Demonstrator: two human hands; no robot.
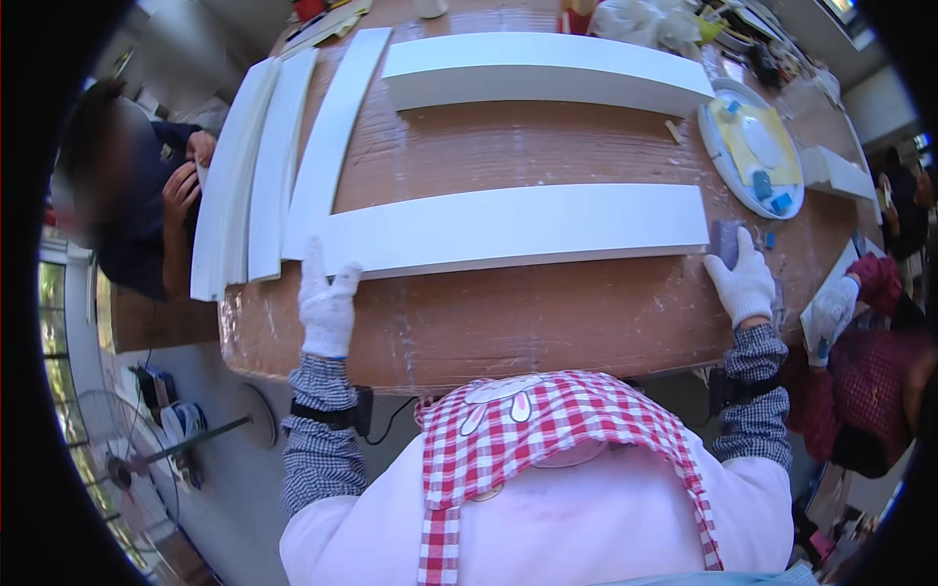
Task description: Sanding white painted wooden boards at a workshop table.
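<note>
A long white board [518, 230] lies across the near part of the table. At its left end is my left hand [326, 301], in a white knitted glove, its fingers spread and touching the board's edge. My right hand [743, 280], gloved the same way, is at the board's right end. Its fingers are closed around a small grey block [723, 241] that looks like a sanding sponge. The block sits just beside the board's end; whether they touch I cannot tell.
The brown table [469, 327] carries another white board [547, 70] at the back and several white strips [234, 186] on the left. An oval tray [710, 161] holds blue sponge pieces [761, 184]. Co-workers' hands show at left [184, 186] and right [833, 308]. A fan [119, 472] stands lower left.
</note>
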